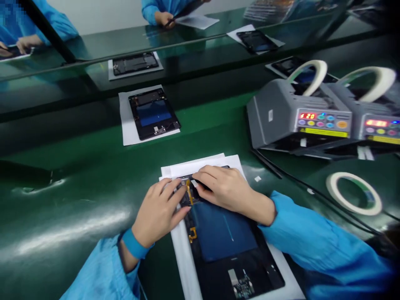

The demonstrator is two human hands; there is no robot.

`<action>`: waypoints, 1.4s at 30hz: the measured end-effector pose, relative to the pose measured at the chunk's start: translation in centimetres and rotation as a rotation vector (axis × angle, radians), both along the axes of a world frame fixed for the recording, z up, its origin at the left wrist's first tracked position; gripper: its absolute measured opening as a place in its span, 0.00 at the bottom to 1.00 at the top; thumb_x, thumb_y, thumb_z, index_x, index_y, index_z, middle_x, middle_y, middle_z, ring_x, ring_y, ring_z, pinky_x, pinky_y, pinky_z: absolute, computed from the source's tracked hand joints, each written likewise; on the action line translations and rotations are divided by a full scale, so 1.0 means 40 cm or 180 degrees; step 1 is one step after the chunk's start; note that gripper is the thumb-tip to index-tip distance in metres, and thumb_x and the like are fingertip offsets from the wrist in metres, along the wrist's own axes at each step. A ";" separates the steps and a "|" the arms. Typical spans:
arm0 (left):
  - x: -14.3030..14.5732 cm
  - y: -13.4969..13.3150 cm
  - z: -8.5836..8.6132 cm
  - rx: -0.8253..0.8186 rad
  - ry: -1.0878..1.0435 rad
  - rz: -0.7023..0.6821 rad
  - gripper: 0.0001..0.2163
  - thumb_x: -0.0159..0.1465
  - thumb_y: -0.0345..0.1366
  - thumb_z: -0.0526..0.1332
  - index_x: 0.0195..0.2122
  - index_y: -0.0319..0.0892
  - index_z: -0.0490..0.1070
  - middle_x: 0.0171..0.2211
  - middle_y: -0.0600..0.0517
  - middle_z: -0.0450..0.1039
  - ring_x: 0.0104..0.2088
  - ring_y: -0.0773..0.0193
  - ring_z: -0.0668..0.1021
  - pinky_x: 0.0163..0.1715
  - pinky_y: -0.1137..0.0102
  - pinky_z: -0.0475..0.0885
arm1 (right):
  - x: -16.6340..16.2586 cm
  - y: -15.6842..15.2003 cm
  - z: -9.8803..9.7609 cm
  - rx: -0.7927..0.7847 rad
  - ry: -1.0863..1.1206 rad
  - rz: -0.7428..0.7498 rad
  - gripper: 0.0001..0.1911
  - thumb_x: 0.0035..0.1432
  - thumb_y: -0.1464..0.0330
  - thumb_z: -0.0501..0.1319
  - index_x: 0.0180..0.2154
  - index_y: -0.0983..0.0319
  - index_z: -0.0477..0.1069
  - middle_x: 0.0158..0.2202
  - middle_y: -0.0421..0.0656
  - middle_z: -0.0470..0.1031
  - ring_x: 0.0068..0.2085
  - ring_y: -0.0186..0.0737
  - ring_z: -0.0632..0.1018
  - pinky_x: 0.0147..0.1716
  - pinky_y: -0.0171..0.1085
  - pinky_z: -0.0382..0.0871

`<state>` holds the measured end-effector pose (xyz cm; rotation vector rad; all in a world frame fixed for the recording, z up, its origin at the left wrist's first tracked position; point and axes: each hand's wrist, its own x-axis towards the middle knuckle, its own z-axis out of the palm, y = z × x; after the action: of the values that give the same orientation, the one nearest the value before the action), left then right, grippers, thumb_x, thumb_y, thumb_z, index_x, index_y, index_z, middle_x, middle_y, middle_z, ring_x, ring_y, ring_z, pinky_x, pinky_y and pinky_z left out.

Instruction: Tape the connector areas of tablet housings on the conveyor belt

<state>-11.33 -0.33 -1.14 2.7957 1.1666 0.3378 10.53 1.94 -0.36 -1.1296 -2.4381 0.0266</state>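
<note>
An opened tablet (228, 237) lies face down in front of me, its dark inside showing a large blue panel and a small circuit board near the bottom edge. Beneath it are white sheets (184, 258). My left hand (161, 208) rests on the tablet's upper left corner, fingers apart and bent, beside an orange flex cable (189, 192). Across from it, my right hand (223, 187) pinches a small white piece of tape (194, 183) at the tablet's top. The right fingertips partly hide the tape and the parts below.
Two grey tape dispensers (281, 112) with lit displays stand at the right, a tape roll (354, 193) and black cables (300, 183) near them. Another opened tablet (154, 113) lies ahead on paper. More tablets rest on the line beyond, where co-workers' hands (164, 19) are busy.
</note>
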 end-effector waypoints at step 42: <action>0.006 -0.012 -0.021 -0.0141 -0.0394 0.0192 0.13 0.64 0.40 0.56 0.47 0.41 0.70 0.50 0.47 0.69 0.51 0.51 0.67 0.47 0.59 0.68 | -0.042 0.005 -0.035 0.0200 -0.0516 0.0272 0.10 0.65 0.72 0.53 0.38 0.64 0.73 0.33 0.42 0.74 0.32 0.37 0.72 0.27 0.37 0.60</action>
<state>-11.09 -0.81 -1.96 2.6640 1.2164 0.4768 8.85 2.14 -1.77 -1.0360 -2.6092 -0.1189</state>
